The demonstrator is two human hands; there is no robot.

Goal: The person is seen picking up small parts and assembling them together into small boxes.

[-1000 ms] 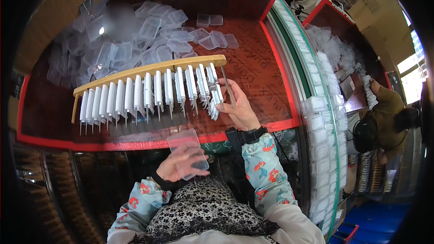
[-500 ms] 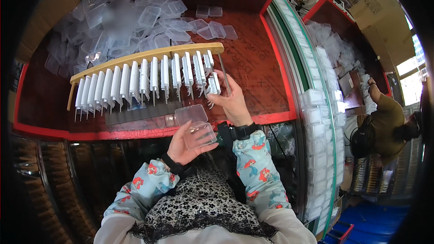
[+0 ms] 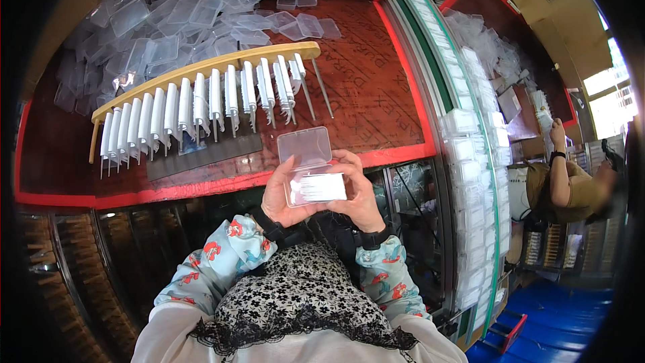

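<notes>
Red-edged bench (image 3: 353,81) ahead; near its front edge my left hand (image 3: 277,196) cradles an open clear box (image 3: 304,148). My right hand (image 3: 361,195), nearer the white stack (image 3: 322,187), holds its right end over the box's base, long axis running left to right.

Well right of the right hand (image 3: 357,193) is a co-worker (image 3: 572,191); cardboard (image 3: 571,37) is to that hand's upper right, a blue surface (image 3: 557,312) lower right.
</notes>
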